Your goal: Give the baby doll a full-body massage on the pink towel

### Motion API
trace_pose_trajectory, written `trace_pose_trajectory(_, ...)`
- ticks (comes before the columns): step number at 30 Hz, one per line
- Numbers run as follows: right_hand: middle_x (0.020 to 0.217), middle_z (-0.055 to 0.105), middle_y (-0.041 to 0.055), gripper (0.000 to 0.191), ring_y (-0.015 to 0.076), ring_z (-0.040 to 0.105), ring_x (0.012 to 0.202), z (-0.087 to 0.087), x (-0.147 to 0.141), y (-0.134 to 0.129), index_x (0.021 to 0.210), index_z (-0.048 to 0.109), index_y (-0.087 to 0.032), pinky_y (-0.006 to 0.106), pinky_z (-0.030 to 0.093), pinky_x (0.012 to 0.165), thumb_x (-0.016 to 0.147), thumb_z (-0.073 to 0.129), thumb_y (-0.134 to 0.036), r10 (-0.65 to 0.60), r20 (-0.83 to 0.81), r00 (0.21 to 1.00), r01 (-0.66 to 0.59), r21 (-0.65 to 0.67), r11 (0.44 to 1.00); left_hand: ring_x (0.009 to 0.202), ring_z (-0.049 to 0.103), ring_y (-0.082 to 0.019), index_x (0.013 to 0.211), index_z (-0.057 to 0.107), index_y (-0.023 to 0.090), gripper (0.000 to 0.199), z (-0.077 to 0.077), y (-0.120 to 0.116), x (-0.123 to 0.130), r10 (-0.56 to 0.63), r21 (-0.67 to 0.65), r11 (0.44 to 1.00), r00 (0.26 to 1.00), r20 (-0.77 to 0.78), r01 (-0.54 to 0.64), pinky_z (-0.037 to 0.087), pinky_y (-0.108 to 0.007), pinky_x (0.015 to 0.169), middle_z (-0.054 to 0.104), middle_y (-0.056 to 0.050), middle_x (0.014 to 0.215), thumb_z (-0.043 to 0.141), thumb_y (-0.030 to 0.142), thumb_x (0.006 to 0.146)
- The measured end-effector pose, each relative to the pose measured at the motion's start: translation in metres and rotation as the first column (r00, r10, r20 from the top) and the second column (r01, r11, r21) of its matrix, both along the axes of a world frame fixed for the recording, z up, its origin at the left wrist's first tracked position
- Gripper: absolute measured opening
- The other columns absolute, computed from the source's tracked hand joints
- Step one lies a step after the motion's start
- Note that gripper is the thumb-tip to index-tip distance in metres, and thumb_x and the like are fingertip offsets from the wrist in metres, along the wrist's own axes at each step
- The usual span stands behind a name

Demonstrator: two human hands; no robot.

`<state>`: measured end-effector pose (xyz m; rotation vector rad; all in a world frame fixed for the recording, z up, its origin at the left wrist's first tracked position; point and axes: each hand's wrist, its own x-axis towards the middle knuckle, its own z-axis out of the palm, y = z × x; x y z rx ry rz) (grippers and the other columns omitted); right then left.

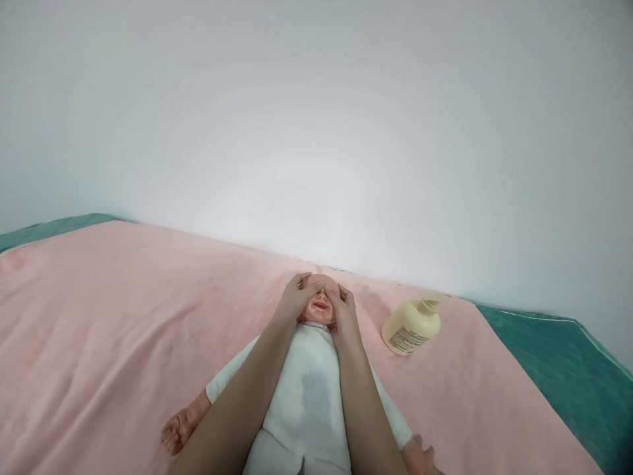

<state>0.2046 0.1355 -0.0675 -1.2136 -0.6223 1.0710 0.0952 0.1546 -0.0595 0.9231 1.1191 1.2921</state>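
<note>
A baby doll (309, 389) in white clothing lies on its back on a pink cloth, its head away from me. My left hand (297, 297) rests against the left side of the doll's head (321, 310), its thumb across the eye area. On the right side of the head lies my right hand (342, 305), its thumb also near the eyes and nose. Both hands have thumb and fingers apart, cupped around the head, and the doll's eyes are hidden. The red mouth shows between my wrists.
A pale yellow pump bottle (411, 326) with printed text stands right of the doll's head. The pink cloth (123, 316) lies over a green quilted cover (568, 363). A pale wall (316, 132) rises behind.
</note>
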Motion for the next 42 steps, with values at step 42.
trace_pose_trajectory(42, 0.095, 0.068, 0.0030, 0.050, 0.0222, 0.068, 0.085, -0.011, 0.004, 0.011, 0.105, 0.054, -0.023, 0.032, 0.058, 0.067, 0.064, 0.075, -0.043, -0.006, -0.032, 0.999, 0.005, -0.026, 1.000, 0.107, 0.062, -0.025, 0.114, 0.059, 0.018, 0.037, -0.002, -0.001, 0.003, -0.006, 0.037, 0.999, 1.000, 0.027, 0.005, 0.049, -0.035, 0.092, 0.062, -0.012, 0.118, 0.066, 0.029, 0.079)
